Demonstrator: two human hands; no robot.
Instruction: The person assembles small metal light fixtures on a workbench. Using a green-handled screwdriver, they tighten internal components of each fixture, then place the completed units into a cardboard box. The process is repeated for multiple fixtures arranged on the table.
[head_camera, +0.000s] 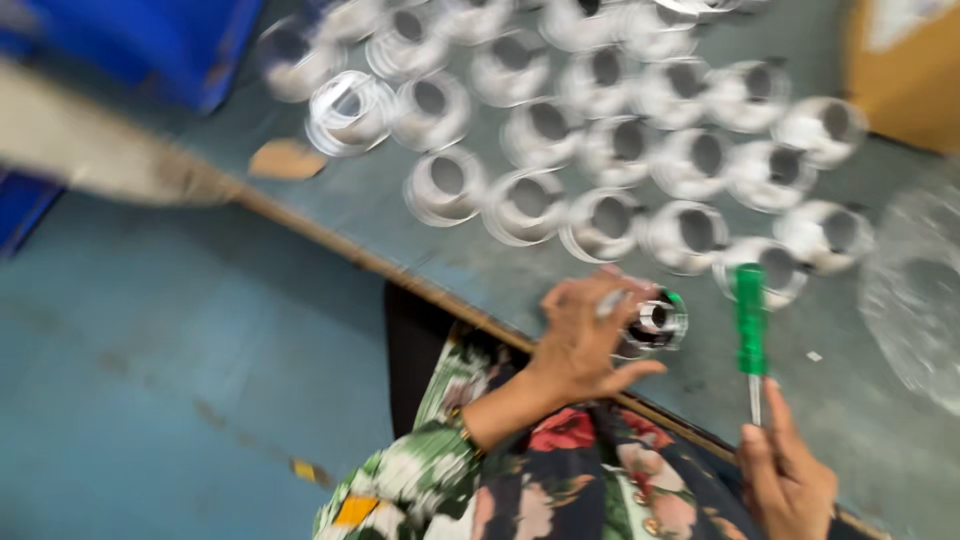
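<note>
My left hand (583, 335) grips a small round silver metal part (655, 325) with a dark hollow middle, at the near edge of the grey worktable (400, 215). My right hand (785, 475) holds a screwdriver (750, 330) by its metal shaft, the green handle pointing away from me. The screwdriver stands just right of the held part, apart from it. Several more shiny round metal parts (530, 205) lie in rows across the table beyond my hands. The picture is blurred by motion.
A blue crate (150, 45) stands at the far left. A brown cardboard box (905, 70) sits at the far right, with clear crumpled plastic (920, 290) below it. A small brown scrap (287, 158) lies near the table's edge. Blue floor lies to the left.
</note>
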